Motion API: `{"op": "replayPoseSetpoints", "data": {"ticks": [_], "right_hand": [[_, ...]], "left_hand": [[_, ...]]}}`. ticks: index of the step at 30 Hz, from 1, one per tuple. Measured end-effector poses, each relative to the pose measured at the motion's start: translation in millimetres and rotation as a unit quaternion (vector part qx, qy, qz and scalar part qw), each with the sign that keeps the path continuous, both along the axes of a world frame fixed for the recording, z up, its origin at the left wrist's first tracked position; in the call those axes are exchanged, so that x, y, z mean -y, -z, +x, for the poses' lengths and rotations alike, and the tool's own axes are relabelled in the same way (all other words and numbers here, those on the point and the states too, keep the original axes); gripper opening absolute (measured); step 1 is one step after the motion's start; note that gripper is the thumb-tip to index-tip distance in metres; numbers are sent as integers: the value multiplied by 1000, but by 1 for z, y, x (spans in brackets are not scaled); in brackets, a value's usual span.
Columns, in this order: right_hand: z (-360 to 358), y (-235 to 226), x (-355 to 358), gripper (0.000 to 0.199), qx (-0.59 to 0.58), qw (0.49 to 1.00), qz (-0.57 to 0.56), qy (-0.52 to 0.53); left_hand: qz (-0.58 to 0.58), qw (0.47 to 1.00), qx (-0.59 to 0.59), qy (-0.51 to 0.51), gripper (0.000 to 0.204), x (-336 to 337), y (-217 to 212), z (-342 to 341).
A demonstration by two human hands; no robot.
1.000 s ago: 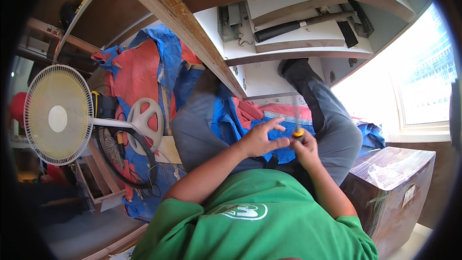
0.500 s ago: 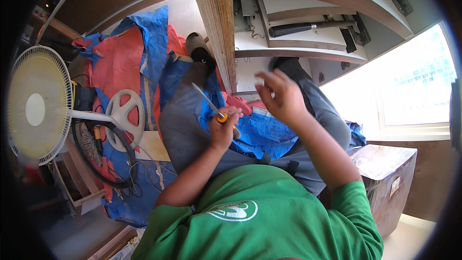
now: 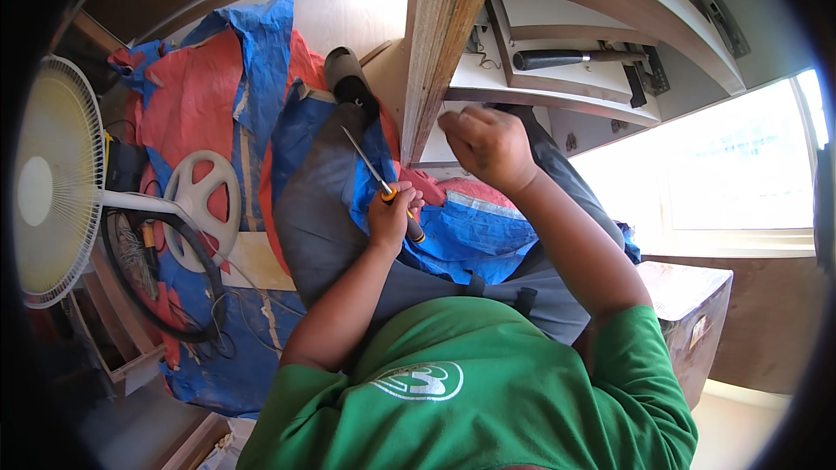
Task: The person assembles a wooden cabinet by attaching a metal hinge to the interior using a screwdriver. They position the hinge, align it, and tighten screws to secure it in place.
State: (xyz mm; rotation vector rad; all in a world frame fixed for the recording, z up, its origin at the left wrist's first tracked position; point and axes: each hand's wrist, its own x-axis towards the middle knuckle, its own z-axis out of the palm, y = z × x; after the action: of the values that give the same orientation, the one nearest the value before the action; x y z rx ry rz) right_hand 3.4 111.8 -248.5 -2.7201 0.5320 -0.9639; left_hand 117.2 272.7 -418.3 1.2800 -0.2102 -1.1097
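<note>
My left hand is wrapped round the yellow-and-black handle of a screwdriver, above my left thigh. Its metal shaft slants up and to the left, with the tip touching nothing that I can see. Higher up, my right hand is raised by the lower part of a wooden upright, fingers curled in. Whatever those fingers may hold is hidden or too small to name. Behind it stands an open white cabinet, where a hammer with a black grip lies on a drawer or shelf part.
Blue and red tarp covers the floor between and beside my legs. At the left stand a pedestal fan and a black hose or cable loop. A wrapped box sits at my right, below a bright window.
My right hand has gone from loosely spread fingers to a closed shape, slightly left and up. The view has shifted, and my left hand still grips the screwdriver.
</note>
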Motion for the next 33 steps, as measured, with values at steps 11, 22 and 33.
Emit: {"op": "replayPoseSetpoints", "data": {"ticks": [11,22,33], "right_hand": [[-12,-45,2,37,-162,984,-24,67],[-16,-47,5,43,-78,996,-31,42],[-19,-58,3,26,-79,996,-30,34]], "left_hand": [[14,999,-30,0,23,4,1,-1],[29,999,-8,10,25,2,2,-2],[28,1000,-9,6,24,3,5,-2]]}}
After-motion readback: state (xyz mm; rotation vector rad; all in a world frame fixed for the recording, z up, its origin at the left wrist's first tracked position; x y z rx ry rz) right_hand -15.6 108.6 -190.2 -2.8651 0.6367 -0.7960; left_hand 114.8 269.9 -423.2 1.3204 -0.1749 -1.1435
